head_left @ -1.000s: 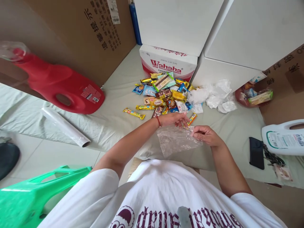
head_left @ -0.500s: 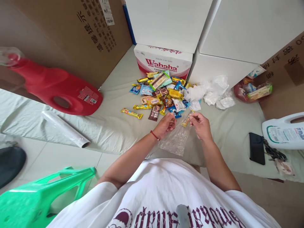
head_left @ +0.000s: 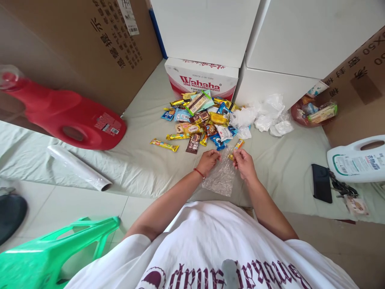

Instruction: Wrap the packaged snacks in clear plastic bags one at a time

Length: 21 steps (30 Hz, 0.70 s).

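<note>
My left hand [head_left: 207, 162], with a red cord on its wrist, is closed in a pinch at the upper left edge of a clear plastic bag [head_left: 221, 180]. The bag hangs between my hands over the cloth, looking flat and crinkled. Between the fingers of my right hand [head_left: 245, 164] is a small yellow-orange wrapped snack bar [head_left: 239, 144], at the bag's upper right side. Whether those fingers also hold the bag's edge, I cannot tell. Just beyond my hands lies a heap of wrapped snacks [head_left: 194, 129], with a brown cocoa packet [head_left: 193, 143] nearest my left hand.
Crumpled clear bags [head_left: 269, 114] lie right of the heap. Behind stands a Wahaha carton [head_left: 198, 80]. A red jug [head_left: 87, 120] and a plastic roll [head_left: 80, 167] are left; a snack bowl [head_left: 296, 114], black phone [head_left: 321, 183] and white jug [head_left: 357, 160] are right. A green stool [head_left: 45, 245] stands lower left.
My left hand has moved down slightly to the bag's upper edge. My right hand has turned the snack bar, so its orange end now points up and right. The whole view has shifted slightly.
</note>
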Motion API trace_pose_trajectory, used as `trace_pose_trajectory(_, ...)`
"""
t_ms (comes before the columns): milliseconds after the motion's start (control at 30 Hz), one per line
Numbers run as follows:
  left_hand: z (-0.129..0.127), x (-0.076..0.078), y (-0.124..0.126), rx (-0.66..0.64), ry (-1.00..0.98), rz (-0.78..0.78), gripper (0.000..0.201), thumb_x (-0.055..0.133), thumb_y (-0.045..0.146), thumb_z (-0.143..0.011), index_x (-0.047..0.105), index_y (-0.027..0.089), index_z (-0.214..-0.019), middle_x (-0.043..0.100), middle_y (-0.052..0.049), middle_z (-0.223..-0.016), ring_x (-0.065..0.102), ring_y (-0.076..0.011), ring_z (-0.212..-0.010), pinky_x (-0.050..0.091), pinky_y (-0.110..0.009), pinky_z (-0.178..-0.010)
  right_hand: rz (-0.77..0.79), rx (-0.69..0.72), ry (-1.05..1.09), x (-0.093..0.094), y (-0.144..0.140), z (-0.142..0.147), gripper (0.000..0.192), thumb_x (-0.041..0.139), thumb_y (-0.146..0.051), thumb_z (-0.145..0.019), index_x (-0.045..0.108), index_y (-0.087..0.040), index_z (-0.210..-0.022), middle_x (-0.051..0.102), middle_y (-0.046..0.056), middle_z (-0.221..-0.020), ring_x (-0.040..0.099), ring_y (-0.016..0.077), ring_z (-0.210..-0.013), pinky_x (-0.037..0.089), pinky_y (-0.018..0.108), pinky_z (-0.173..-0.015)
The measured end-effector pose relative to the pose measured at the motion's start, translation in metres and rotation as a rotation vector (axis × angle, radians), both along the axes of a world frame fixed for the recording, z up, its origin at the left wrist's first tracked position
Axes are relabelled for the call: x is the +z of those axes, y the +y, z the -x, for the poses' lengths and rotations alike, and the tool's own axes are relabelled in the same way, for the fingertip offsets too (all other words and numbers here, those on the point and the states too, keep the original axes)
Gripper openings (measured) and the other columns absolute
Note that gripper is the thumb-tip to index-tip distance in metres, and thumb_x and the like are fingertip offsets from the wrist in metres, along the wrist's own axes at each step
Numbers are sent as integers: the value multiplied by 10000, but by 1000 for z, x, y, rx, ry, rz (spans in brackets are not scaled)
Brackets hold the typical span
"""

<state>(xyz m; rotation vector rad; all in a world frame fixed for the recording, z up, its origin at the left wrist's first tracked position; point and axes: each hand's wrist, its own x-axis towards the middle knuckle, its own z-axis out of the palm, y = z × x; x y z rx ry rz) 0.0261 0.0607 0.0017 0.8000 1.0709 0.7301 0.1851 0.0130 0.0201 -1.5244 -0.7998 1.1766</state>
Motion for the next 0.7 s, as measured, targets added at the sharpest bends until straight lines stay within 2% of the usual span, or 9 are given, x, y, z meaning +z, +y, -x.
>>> trace_pose_trajectory(67,0,3,-4,-9,-24,13,344,673,509,-830,638,170,-782,628,-2,-640,280,-58,-417,139,-226,-434,57,29,-11,-7,3,6,502,719,-702,-747,585,-222,-801,550,-34,-627,452,101,-475,286,225,-396)
trace_pose_trajectory(133,-2,6,-8,-17,-24,-10,434,644,594,-844,649,165,-781,620,-8,-645,281,-61,-427,150,-230,-438,49,80,-53,-11,7,12,480,752,-671,-726,594,-220,-769,516,-45,-581,407,97,-465,277,229,-409)
trace_pose_trajectory(233,-3,7,-10,1,15,-119,407,756,549,-768,645,162,-707,607,3,-641,398,-81,-517,265,-223,-490,-29,150,-123,-11,10,16,396,776,-583,-730,629,-216,-731,472,-52,-542,376,101,-486,279,233,-449)
trace_pose_trajectory(333,4,9,-9,53,22,-173,321,812,437,-722,642,167,-689,595,17,-652,473,-102,-614,329,-218,-555,-38,180,-82,1,6,13,355,784,-551,-736,665,-217,-757,471,-53,-548,377,106,-492,288,241,-458)
trace_pose_trajectory(467,19,21,-10,145,-33,-134,310,727,456,-806,585,187,-743,610,16,-696,464,-91,-570,322,-222,-542,-41,196,113,22,-3,6,380,822,-544,-708,721,-213,-864,541,-38,-634,418,98,-523,318,235,-457)
trace_pose_trajectory(600,20,36,-25,66,-133,-142,440,659,628,-851,597,193,-848,689,-35,-883,646,-151,-776,473,-259,-684,-56,246,166,31,-7,12,393,838,-509,-700,759,-211,-942,598,-25,-651,499,107,-559,402,241,-509)
trace_pose_trajectory(700,14,40,-36,51,-139,-214,464,818,576,-733,590,194,-861,679,-12,-865,655,-163,-836,508,-280,-758,-92,288,94,33,-9,23,350,783,-485,-778,762,-215,-1000,591,-31,-619,506,114,-545,434,255,-529)
